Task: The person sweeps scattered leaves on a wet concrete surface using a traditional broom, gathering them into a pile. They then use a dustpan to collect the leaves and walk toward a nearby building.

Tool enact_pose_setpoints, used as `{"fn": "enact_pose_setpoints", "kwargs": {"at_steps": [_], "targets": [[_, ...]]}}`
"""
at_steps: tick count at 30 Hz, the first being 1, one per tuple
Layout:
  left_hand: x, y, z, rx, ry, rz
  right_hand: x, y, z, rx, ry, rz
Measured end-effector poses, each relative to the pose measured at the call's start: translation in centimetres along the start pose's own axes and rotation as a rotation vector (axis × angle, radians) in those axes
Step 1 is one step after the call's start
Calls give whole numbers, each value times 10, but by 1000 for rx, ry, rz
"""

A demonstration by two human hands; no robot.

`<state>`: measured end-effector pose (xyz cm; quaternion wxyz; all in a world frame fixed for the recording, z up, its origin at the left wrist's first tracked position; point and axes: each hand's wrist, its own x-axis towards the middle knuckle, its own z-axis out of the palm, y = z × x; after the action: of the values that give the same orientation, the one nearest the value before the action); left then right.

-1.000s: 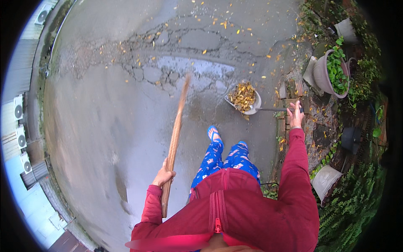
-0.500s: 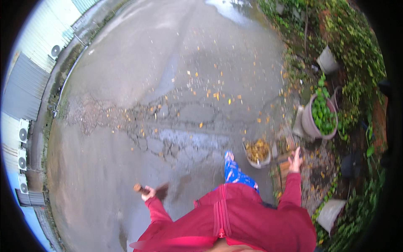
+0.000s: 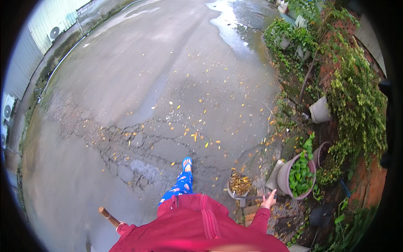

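At the lower left, my left hand (image 3: 121, 224) is closed round a thick brown wooden stick (image 3: 109, 216). The stick's upper end points forward and left; its lower part is hidden behind my sleeve. My right hand (image 3: 268, 200) is out at my right side, with a thin dark handle (image 3: 254, 197) running from it to a light-coloured dustpan (image 3: 232, 194). Some fingers there look stretched along the handle, the others curled. Yellow-brown fallen leaves (image 3: 239, 183) are heaped in the dustpan, which hangs low near the ground.
Wet, cracked concrete (image 3: 168, 149) with scattered yellow leaves spreads ahead. A puddle (image 3: 228, 25) lies farther on. Along the right stand a pink planter (image 3: 285, 180) with green leaves, a pale pot (image 3: 320, 110) and shrubs (image 3: 354, 105). Bricks (image 3: 251, 210) lie beside the dustpan. Metal-sided walls (image 3: 23, 73) line the left.
I have stepped forward; the planter and cracked ground sit lower in view. The dustpan has moved ahead with my right hand. The stick in my left hand shows more of its length.
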<state>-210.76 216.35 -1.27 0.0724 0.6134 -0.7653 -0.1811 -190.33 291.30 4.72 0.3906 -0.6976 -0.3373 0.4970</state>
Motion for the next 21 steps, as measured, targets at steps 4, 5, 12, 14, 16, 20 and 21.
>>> {"fn": "enact_pose_setpoints", "kwargs": {"at_steps": [4,5,12,14,16,20,21], "targets": [[-27,123,100,-75,-111,20,15,-25,94,39,98,-43],[-34,164,128,-108,-145,34,18,-31,120,52,111,-40],[-128,508,297,-368,-514,305,36,-111,331,165,147,-101],[-157,619,324,-423,-584,455,39,-137,394,217,143,-92],[-183,723,350,-701,-574,333,42,-158,457,162,137,-86],[-210,907,411,-1976,-1088,-961,50,-185,587,112,86,-123],[-211,947,424,-1968,-1130,-984,53,-192,624,122,89,-116]]}}
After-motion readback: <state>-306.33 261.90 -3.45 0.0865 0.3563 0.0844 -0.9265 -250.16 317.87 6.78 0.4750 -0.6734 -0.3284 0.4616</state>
